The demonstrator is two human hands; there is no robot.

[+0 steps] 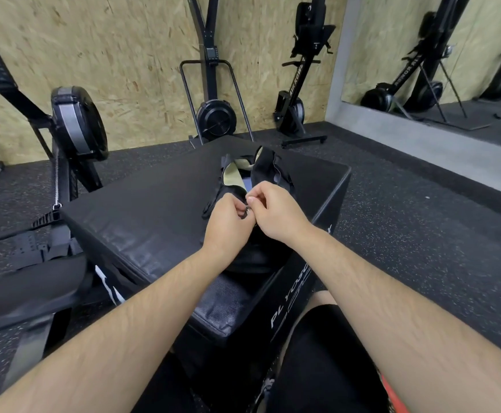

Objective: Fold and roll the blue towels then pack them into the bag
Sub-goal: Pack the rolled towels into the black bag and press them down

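A large padded box [154, 210], black with a faintly grained, vinyl-like sheen, fills the middle of the view. On its top lies a soft black fabric bag [265, 168], its long axis running away from the person. The far end gapes open, showing pale yellow-green lining and a sliver of blue towel [247, 183] inside. The left hand [228, 217] grips the bag's near edge with curled fingers. Touching it, the right hand [276, 210] pinches the small metal zipper pull [247, 208].
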